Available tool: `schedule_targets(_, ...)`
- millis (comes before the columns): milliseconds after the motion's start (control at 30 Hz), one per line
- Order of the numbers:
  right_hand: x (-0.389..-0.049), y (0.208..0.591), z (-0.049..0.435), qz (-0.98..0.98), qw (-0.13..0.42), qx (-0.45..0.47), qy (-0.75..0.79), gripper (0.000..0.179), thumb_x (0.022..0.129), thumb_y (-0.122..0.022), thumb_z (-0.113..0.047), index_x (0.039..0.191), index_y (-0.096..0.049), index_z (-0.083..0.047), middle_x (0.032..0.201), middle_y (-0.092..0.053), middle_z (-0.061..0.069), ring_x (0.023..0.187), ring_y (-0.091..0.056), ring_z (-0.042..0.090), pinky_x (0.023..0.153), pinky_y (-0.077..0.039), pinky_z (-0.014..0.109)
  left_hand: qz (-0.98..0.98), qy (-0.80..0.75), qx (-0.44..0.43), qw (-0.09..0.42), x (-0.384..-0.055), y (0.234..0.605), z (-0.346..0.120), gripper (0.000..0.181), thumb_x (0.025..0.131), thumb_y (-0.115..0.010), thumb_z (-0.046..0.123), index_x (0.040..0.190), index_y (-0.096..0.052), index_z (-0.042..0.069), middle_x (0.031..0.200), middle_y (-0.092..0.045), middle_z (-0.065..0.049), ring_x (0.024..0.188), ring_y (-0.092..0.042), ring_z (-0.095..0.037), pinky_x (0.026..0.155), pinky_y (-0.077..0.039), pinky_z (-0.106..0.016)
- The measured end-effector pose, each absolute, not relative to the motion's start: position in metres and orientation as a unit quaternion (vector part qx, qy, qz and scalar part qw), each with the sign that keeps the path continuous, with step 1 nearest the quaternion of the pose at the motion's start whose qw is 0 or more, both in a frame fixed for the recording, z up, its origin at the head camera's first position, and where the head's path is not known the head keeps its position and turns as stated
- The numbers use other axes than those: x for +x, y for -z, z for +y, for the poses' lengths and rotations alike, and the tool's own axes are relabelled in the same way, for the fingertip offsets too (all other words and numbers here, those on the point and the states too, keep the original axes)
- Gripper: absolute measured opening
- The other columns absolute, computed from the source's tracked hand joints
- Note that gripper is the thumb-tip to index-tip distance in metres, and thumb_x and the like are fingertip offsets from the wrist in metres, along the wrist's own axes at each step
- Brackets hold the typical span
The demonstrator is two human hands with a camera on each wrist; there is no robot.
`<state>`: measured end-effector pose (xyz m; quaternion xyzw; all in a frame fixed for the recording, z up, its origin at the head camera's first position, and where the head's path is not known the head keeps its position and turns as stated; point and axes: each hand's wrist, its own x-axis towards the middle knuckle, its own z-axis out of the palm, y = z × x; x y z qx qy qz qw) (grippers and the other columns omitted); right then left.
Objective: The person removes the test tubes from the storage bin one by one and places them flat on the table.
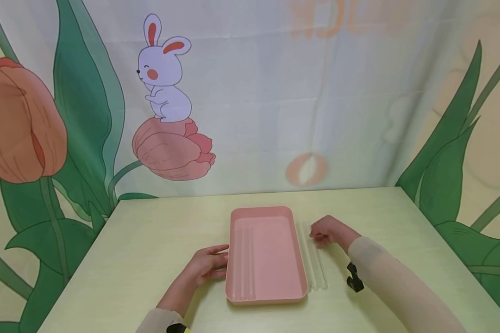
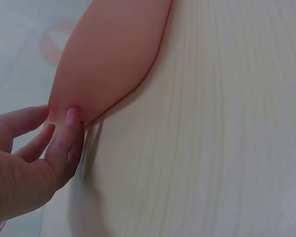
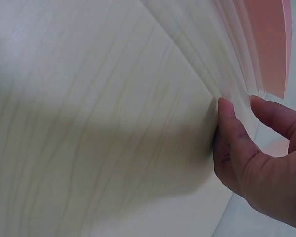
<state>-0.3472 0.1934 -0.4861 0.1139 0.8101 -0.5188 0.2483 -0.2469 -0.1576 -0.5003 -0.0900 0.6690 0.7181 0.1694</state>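
Observation:
A shallow pink tray (image 1: 279,259) lies on the table, with three clear test tubes (image 1: 243,263) side by side along its left side. My left hand (image 1: 210,265) touches the tray's left wall; in the left wrist view, its loosely bent fingertips (image 2: 73,116) rest against the pink side. Just right of the tray, more clear tubes (image 1: 308,259) lie lengthwise on the table. There my right hand (image 1: 327,231) pinches the far end of the outermost test tube (image 1: 321,268) between thumb and fingers (image 3: 227,106).
The pale wood-grain table (image 1: 150,236) reaches back to a hanging cloth (image 1: 250,92) printed with tulips, leaves and a rabbit. Black wrist straps (image 1: 354,277) sit over light sleeves (image 1: 393,277).

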Motion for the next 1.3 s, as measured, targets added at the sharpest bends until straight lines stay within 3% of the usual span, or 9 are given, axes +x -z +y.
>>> schedule_targets(100, -0.347, 0.488, 0.194, 0.809, 0.247, 0.113, 0.521, 0.045, 0.088, -0.060, 0.008, 0.132, -0.049, 0.012, 0.089, -0.054, 0.004, 0.066, -0.049, 0.010, 0.058, -0.055, 0.023, 0.669, -0.718, -0.091, 0.169, -0.246, 0.502, -0.158, 0.050, 0.093, -0.059, -0.004, 0.140, -0.045, -0.009, 0.132, -0.059, -0.029, 0.087, -0.070, -0.017, 0.070, -0.062, -0.036)
schedule_targets(233, -0.347, 0.490, 0.194, 0.810, 0.246, 0.113, 0.521, 0.051, 0.088, -0.061, 0.007, 0.137, -0.045, 0.013, 0.090, -0.055, 0.004, 0.067, -0.050, 0.010, 0.058, -0.055, 0.023, 0.669, -0.718, -0.089, 0.169, -0.246, 0.503, -0.158, 0.050, 0.092, -0.059, -0.004, 0.140, -0.045, -0.009, 0.132, -0.059, -0.029, 0.087, -0.070, -0.017, 0.070, -0.062, -0.036)
schedule_targets(433, -0.347, 0.490, 0.195, 0.808, 0.242, 0.115, 0.524, 0.043, 0.088, -0.062, 0.005, 0.130, -0.051, 0.011, 0.087, -0.055, 0.002, 0.068, -0.050, 0.010, 0.058, -0.055, 0.024, 0.668, -0.719, -0.088, 0.169, -0.247, 0.504, -0.158, 0.050, 0.092, -0.059, -0.004, 0.141, -0.045, -0.009, 0.132, -0.059, -0.029, 0.088, -0.070, -0.017, 0.070, -0.062, -0.036)
schedule_targets(700, -0.345, 0.486, 0.195, 0.807, 0.248, 0.118, 0.523, 0.018, 0.091, -0.061, -0.005, 0.105, -0.058, 0.007, 0.082, -0.047, 0.006, 0.066, -0.049, 0.011, 0.057, -0.056, 0.024, 0.668, -0.719, -0.082, 0.173, -0.246, 0.504, -0.158, 0.051, 0.093, -0.058, -0.004, 0.141, -0.044, -0.009, 0.133, -0.058, -0.030, 0.089, -0.071, -0.018, 0.071, -0.062, -0.036)
schedule_targets(900, -0.343, 0.482, 0.196, 0.806, 0.256, 0.113, 0.522, 0.025, 0.092, -0.060, -0.007, 0.111, -0.053, 0.008, 0.094, -0.047, 0.010, 0.068, -0.050, 0.011, 0.059, -0.056, 0.025, 0.668, -0.719, -0.083, 0.172, -0.245, 0.502, -0.157, 0.050, 0.093, -0.058, -0.004, 0.141, -0.044, -0.009, 0.134, -0.056, -0.031, 0.089, -0.070, -0.018, 0.071, -0.062, -0.036)
schedule_targets(1300, -0.339, 0.472, 0.199, 0.803, 0.272, 0.106, 0.519, 0.028, 0.094, -0.058, -0.011, 0.114, -0.049, 0.007, 0.089, -0.046, 0.007, 0.068, -0.050, 0.012, 0.061, -0.056, 0.025, 0.674, -0.713, -0.093, 0.169, -0.248, 0.501, -0.158, 0.048, 0.093, -0.058, -0.004, 0.140, -0.047, -0.007, 0.132, -0.059, -0.029, 0.088, -0.071, -0.018, 0.072, -0.062, -0.036)
